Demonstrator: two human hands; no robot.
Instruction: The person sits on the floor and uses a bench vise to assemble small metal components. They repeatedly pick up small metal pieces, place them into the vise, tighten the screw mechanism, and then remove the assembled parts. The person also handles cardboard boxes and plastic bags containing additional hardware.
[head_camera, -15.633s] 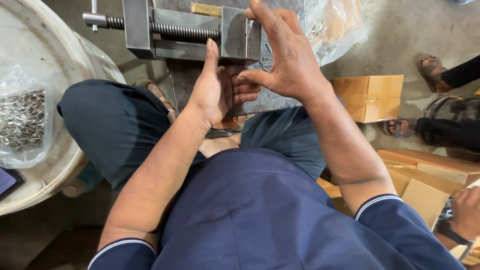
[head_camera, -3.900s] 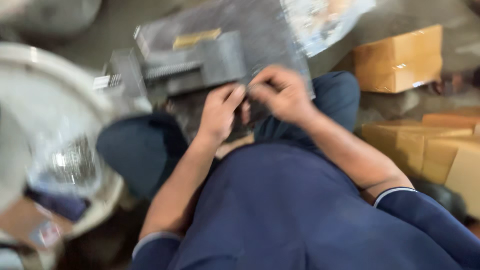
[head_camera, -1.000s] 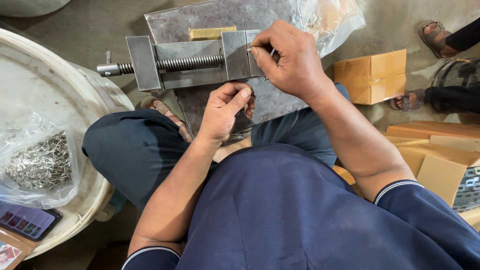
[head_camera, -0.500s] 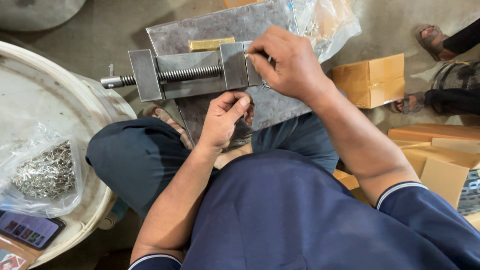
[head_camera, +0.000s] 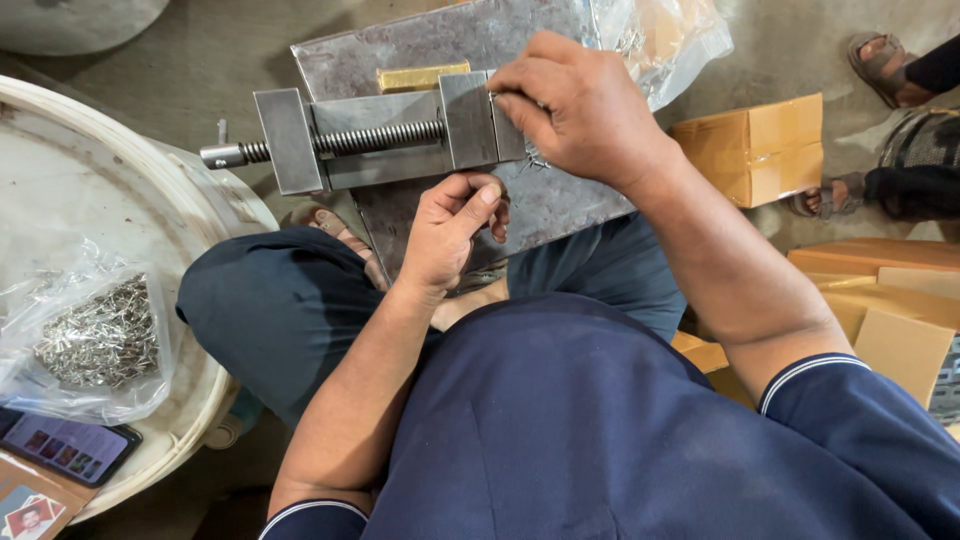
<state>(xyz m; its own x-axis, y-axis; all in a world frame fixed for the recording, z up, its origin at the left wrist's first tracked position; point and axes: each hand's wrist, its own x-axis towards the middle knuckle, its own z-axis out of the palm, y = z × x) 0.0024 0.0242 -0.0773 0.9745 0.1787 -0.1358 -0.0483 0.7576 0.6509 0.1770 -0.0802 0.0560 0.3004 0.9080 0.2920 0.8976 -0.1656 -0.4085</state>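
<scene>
Near the top centre, the right hand (head_camera: 585, 110) curled, fingertips pinched at the grey steel vise (head_camera: 385, 140); below it, the left hand (head_camera: 450, 235) pinched thumb against forefinger, contents unclear.

Grey concrete floor (head_camera: 230, 60) under even light, cardboard boxes (head_camera: 755, 150) at the right.

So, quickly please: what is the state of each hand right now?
Left hand: fingers pinched together below the metal vise; what they hold cannot be told.
Right hand: fingers curled against the vise's end; grip cannot be told.
</scene>
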